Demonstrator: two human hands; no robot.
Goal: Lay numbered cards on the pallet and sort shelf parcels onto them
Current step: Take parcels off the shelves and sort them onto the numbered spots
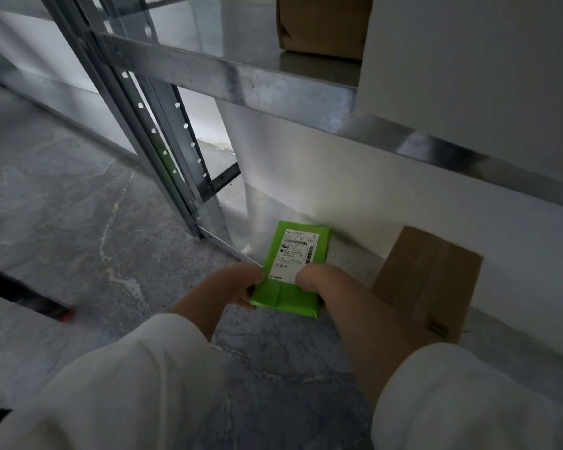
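Observation:
A flat green parcel with a white shipping label facing up is held in front of me, above the grey floor. My left hand grips its left near edge, thumb on top. My right hand grips its right near edge, thumb pressing on the label. Both arms wear white sleeves. A brown cardboard box stands on the floor just right of my right hand. Another brown box sits on the metal shelf above. No pallet or numbered cards are in view.
The galvanised shelf rack has a perforated upright left of the parcel, and its beam runs diagonally overhead. A white wall lies behind it. A dark bar with a red tip lies on the grey marbled floor at the left.

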